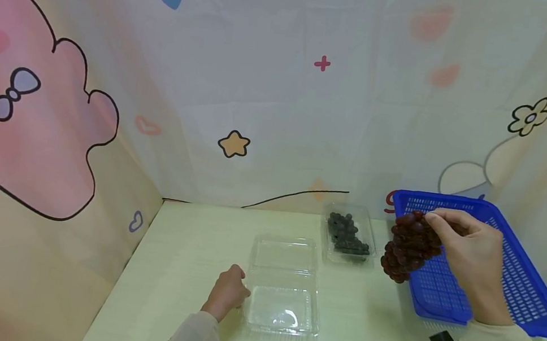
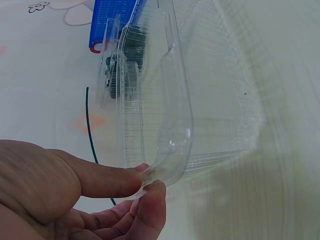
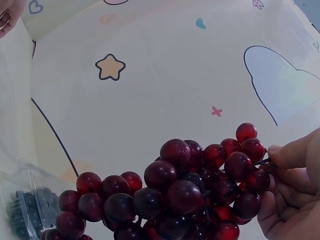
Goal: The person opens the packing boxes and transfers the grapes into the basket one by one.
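Observation:
A bunch of dark red grapes (image 1: 410, 247) hangs from my right hand (image 1: 478, 258), which pinches its stem between thumb and fingers. In the right wrist view the grapes (image 3: 170, 200) fill the lower part, with the stem at my fingertips. My left hand (image 1: 229, 291) pinches the left edge of a clear plastic clamshell box (image 1: 282, 308), whose lid lies folded back. The left wrist view shows thumb and forefinger on the rim of this box (image 2: 175, 125). In the head view the red grapes overlap the left side of a blue basket (image 1: 448, 294).
Behind the opened box, a second clear box (image 1: 366, 227) holds a bunch of dark grapes (image 1: 345, 236). The basket stands at the right of the pale table (image 1: 182, 244). A printed cloth (image 1: 274, 79) hangs along the table's back and left.

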Tool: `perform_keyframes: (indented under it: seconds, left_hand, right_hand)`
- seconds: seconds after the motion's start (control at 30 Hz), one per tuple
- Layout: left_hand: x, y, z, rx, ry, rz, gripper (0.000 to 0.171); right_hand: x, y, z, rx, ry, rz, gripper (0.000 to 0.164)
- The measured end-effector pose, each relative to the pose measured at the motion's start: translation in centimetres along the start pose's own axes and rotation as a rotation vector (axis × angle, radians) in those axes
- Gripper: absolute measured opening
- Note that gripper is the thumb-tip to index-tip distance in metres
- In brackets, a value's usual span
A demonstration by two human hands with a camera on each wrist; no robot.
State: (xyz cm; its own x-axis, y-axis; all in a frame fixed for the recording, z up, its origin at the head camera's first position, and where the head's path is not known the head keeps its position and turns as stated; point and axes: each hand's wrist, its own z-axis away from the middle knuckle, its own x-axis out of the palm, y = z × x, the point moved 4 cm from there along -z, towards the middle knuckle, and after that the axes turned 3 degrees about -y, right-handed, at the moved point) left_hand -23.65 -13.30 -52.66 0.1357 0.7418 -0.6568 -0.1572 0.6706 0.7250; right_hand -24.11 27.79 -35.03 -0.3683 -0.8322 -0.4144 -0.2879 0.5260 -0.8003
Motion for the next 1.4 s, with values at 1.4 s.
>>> perform_keyframes:
  seconds: [1.4]
  left_hand:
    - [0.0,0.1,-0.1,-0.006,0.013,-0.011,0.030]
  right_hand:
    - [-6.2,4.8,0.2,0.283,0.094,0.131,0.049]
